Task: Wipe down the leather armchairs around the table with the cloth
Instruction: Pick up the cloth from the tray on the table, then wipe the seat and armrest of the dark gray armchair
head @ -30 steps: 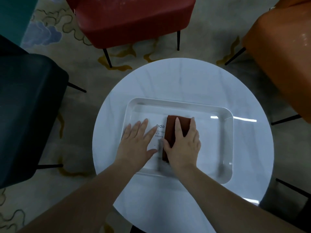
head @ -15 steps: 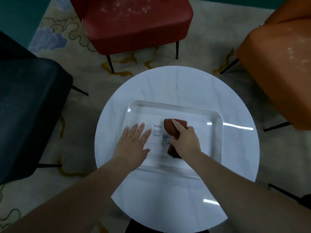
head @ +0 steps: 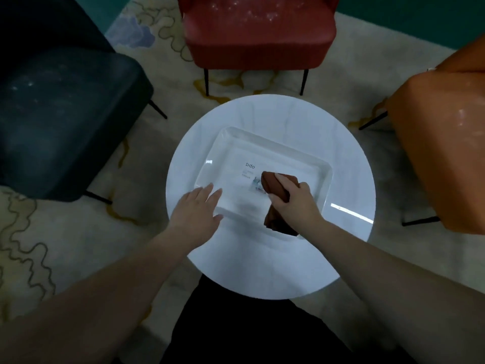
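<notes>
My right hand (head: 295, 203) grips the brown cloth (head: 278, 187), fingers curled round it, over the near right part of the clear tray (head: 231, 143); one end of the cloth hangs past the tray's near rim. My left hand (head: 195, 210) is flat, fingers straight, resting on the tray's near left corner. The tray has small print on its bottom and sits mid-table. The table (head: 270, 264) is round, white, glossy, with a streak of light reflected on its right side. Three armchairs ring it: a dark one (head: 65, 122) on the left, a red one (head: 258, 35) at the far side with pale specks on the seat, and an orange one (head: 441, 143) on the right with shiny spots. All stand on thin black legs, apart from the table. The rug (head: 52, 245) is beige with wavy gold and blue lines. A teal wall or floor strip (head: 409, 19) shows at far right.
</notes>
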{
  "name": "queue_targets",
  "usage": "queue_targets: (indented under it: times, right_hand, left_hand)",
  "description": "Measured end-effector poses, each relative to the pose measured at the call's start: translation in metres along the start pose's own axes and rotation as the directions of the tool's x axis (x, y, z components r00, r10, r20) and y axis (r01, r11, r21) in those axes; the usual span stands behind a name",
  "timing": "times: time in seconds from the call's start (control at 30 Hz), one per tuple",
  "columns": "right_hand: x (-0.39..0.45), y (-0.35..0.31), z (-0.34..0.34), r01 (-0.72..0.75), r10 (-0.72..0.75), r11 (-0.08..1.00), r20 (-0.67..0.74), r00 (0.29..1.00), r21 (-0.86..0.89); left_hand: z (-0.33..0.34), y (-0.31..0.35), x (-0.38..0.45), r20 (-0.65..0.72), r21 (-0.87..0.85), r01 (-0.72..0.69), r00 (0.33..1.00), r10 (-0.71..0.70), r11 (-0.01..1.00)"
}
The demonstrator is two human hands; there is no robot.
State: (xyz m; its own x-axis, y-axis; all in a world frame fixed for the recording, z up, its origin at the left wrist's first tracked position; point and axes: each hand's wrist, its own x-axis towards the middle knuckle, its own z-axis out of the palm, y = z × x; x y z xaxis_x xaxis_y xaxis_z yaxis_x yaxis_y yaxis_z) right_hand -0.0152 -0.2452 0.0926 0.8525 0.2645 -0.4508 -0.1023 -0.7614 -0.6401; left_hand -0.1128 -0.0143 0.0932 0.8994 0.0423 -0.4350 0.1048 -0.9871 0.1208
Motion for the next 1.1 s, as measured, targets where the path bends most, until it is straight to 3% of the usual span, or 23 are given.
queue_targets:
  times: [0.27,0.63,1.1]
  right_hand:
    - [-0.032,-0.026,0.014,0.235,-0.209,0.966,0.208,0.956,-0.105]
    - [-0.114,-0.072,0.077,0.501,-0.413,0.857,0.421,0.808,-0.121]
    - [-0.252,-0.111,0.184,0.76,-0.492,0.63,0.676,0.549,-0.159]
  left_hand:
    - [0.023,0.011,-0.106,-0.067,-0.122,0.285,0.953,-0.295,0.951]
    - [0.069,0.006,-0.251,-0.066,-0.245,0.545,0.816,-0.575,0.802]
    - [0.151,0.023,-0.461,0.014,-0.367,0.785,0.541,-0.841,0.499]
